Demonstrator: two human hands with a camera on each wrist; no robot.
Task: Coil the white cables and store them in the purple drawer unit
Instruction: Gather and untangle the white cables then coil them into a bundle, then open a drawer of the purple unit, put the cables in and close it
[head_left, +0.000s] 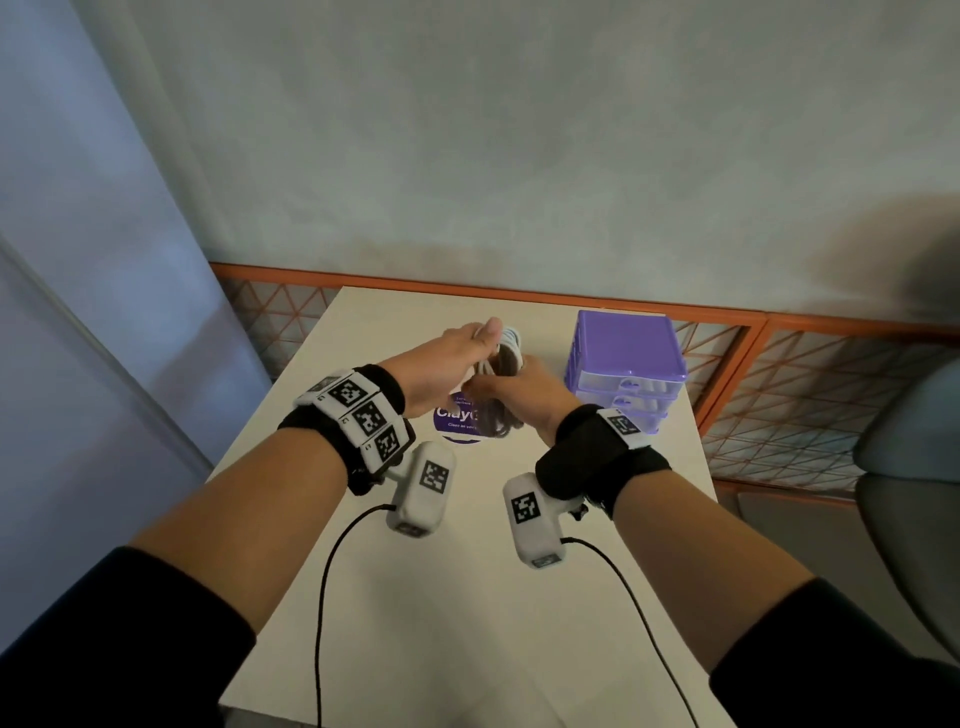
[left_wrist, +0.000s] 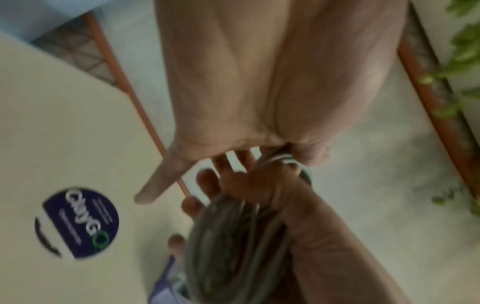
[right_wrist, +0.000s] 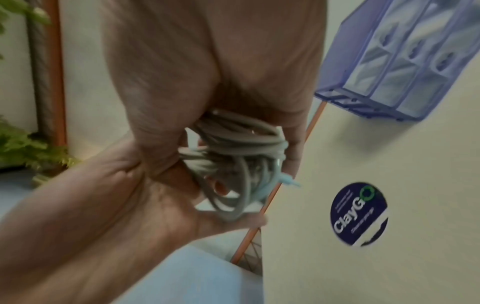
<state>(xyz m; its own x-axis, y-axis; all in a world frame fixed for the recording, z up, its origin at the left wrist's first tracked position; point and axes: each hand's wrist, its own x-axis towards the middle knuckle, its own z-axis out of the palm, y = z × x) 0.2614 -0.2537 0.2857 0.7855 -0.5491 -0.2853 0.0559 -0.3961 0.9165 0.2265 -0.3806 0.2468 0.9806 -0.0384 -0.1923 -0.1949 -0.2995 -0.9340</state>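
A bundle of coiled white cable (head_left: 498, 384) hangs in the air above the middle of the table, held by both hands. My left hand (head_left: 457, 353) grips the upper end of the coil (left_wrist: 280, 160) between thumb and fingers. My right hand (head_left: 511, 389) holds the coil (right_wrist: 233, 156) from the right side, fingers curled round the loops. A cable plug end (right_wrist: 288, 182) sticks out of the bundle. The purple drawer unit (head_left: 626, 369) stands at the table's back right, its clear drawers (right_wrist: 405, 61) pushed in.
The cream table (head_left: 467, 597) carries a round dark blue ClayGo sticker (head_left: 452, 421) under the hands. An orange-framed mesh railing (head_left: 779, 364) runs behind and to the right of it. Black sensor cords (head_left: 332, 571) trail from my wrists. Green plants (right_wrist: 23, 144) stand beyond the railing.
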